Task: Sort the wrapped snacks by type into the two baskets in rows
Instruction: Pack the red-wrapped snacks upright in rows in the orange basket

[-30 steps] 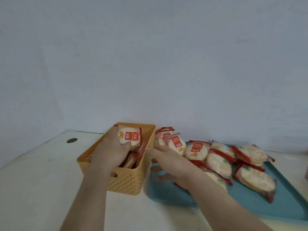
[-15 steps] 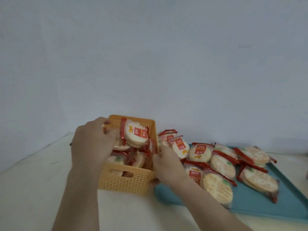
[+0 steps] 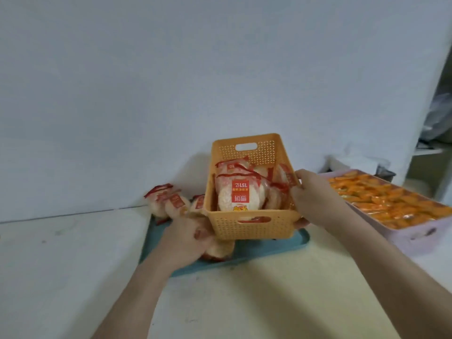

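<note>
The orange basket (image 3: 254, 226) is held at the middle of the scene, over the teal tray (image 3: 269, 250); whether its base touches the tray cannot be told. It is gripped from both sides, probably so that the load stays level while it is carried.

The right hand (image 3: 315, 199) is clamped on the right wall, with the thumb hooked over the rim and fingertips showing under the near right corner. The left hand (image 3: 183, 241) is set low at the near left corner, with the thumb pressed to the wall. Its fingers are tucked beneath and hidden, so the full grip cannot be seen.

Inside the basket, red-wrapped rice crackers (image 3: 233, 194) are stood on edge and leaned together. This looks like a row packed to save room.

More loose packets (image 3: 168, 203) of the same kind are left on the far left of the tray. One packet (image 3: 219, 250) lies just under the left hand, beside the basket's corner.

At the right, a lilac basket (image 3: 406, 238) is filled with orange-wrapped snacks (image 3: 386, 204), so that type appears to be sorted already. The red type is judged to be only partly done, since several packets remain outside the basket. A slow, level move is called for, as the upright crackers could be tipped over.
</note>
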Demonstrator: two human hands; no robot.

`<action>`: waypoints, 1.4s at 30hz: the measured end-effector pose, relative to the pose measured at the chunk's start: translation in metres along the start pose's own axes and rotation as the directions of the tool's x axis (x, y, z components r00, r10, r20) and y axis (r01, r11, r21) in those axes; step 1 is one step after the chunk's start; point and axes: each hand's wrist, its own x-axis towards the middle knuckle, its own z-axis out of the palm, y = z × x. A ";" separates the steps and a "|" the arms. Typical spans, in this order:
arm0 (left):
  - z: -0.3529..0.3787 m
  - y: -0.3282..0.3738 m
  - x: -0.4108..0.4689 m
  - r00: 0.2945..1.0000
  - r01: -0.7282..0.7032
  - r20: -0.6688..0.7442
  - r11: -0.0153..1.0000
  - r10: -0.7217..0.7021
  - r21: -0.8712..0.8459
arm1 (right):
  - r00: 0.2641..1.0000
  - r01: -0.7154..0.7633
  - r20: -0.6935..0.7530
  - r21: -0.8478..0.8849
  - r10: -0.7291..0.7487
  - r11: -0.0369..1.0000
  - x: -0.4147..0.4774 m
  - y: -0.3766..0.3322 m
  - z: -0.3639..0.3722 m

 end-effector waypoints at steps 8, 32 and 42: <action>0.035 -0.018 0.000 0.938 0.264 -0.333 0.819 -0.096 0.509 | 0.998 -0.050 0.052 0.248 0.038 0.967 -0.052 0.056 -0.032; 0.013 0.114 -0.050 0.991 -0.131 0.061 0.735 0.121 0.666 | 0.694 0.637 0.620 -0.291 -0.367 0.714 -0.055 0.006 0.000; 0.015 0.099 -0.056 0.971 0.051 -0.225 0.857 0.077 0.513 | 0.878 0.477 0.092 -0.108 -0.469 0.872 -0.046 0.016 0.019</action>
